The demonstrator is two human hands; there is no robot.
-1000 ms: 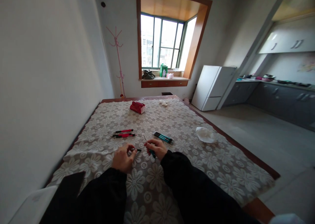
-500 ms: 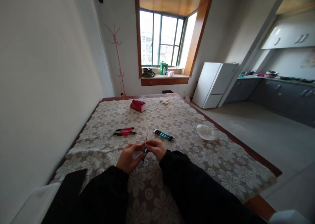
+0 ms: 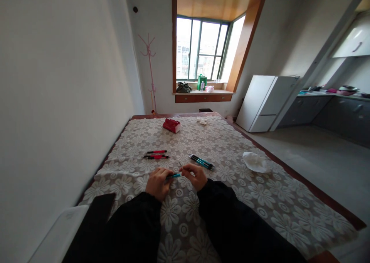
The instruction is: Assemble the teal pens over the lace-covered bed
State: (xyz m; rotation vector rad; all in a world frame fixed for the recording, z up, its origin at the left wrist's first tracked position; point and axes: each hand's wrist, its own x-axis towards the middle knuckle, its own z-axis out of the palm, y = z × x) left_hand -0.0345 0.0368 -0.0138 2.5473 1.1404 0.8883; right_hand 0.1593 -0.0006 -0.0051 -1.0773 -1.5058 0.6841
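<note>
My left hand (image 3: 158, 182) and my right hand (image 3: 197, 175) are close together over the flowered tablecloth (image 3: 219, 147). Between them lies a teal pen (image 3: 173, 175), held level, with fingers of both hands closed on its ends. A thin refill-like piece sticks up near my right fingers; I cannot tell what grips it. Two red pens (image 3: 157, 155) lie just beyond my left hand. A small bunch of teal pens (image 3: 201, 161) lies beyond my right hand.
A red box (image 3: 171, 125) sits further up the table. A crumpled white tissue (image 3: 254, 162) lies to the right, another white scrap (image 3: 201, 121) near the far edge. A white wall runs along the left. A white fridge (image 3: 264, 103) stands on the floor at right.
My left hand took hold of the teal pen along with the right. The pen turned from upright to level. The camera view shifted, so everything sits further right.
</note>
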